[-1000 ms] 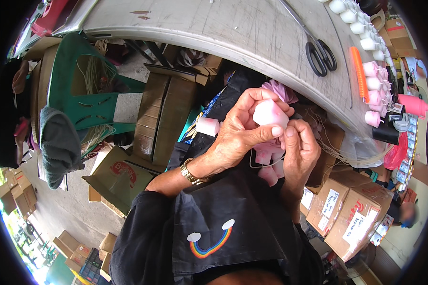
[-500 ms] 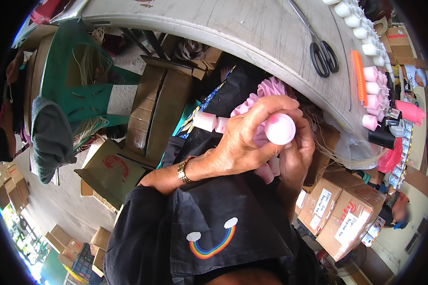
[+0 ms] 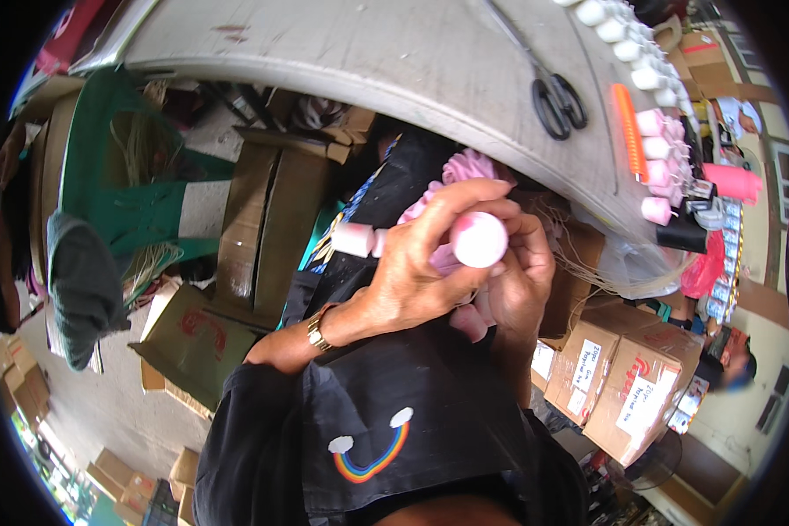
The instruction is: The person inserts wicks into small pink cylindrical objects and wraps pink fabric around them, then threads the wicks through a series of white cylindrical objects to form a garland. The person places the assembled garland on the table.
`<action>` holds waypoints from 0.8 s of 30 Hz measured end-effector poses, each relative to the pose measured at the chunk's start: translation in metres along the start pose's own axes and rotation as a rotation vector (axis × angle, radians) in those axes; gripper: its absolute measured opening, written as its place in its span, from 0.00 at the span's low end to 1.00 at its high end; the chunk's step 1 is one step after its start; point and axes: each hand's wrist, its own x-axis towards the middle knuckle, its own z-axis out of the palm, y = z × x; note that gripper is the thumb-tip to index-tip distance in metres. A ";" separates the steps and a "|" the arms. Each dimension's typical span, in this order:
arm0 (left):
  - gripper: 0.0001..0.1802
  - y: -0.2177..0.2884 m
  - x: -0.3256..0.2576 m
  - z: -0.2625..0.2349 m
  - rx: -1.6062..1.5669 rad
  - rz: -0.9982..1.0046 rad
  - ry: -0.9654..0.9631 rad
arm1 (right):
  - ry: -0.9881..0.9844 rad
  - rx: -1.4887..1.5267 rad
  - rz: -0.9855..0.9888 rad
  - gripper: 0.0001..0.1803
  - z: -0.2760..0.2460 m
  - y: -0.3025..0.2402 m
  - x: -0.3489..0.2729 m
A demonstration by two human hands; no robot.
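My left hand (image 3: 421, 263) wraps its fingers around a pale pink cylinder-shaped candle (image 3: 479, 238), its round end facing me. My right hand (image 3: 519, 280) sits right beside it, fingers curled against the same candle and the pink pieces under it. A frilly pink flower-shaped piece (image 3: 466, 167) shows just above my hands. Another small pink cylinder (image 3: 356, 239) lies on my dark lap to the left. A gold watch (image 3: 317, 330) is on my left wrist.
A grey table (image 3: 394, 61) curves above, carrying black scissors (image 3: 554, 96), an orange stick (image 3: 629, 131) and a row of white and pink candles (image 3: 653, 149) along its right edge. Cardboard boxes (image 3: 622, 386) stand right and left. A green plastic chair (image 3: 114, 193) stands left.
Both hands have shifted slightly right with the pink candle; my left hand's fingers have closed further over it, turning its round end toward me.
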 end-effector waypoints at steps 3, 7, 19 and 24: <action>0.38 -0.001 -0.001 -0.001 -0.225 -0.127 0.091 | -0.047 -0.246 -0.057 0.11 -0.003 -0.010 0.004; 0.37 0.000 -0.001 -0.003 -0.141 -0.166 0.124 | 0.060 -0.673 -0.294 0.02 -0.012 -0.025 0.014; 0.32 0.000 0.003 -0.015 -0.282 -0.351 0.195 | 0.222 -1.825 -0.678 0.14 -0.073 -0.056 0.099; 0.20 -0.008 0.009 -0.028 -0.719 -0.551 0.328 | 0.309 -1.694 -0.596 0.15 -0.070 -0.042 0.041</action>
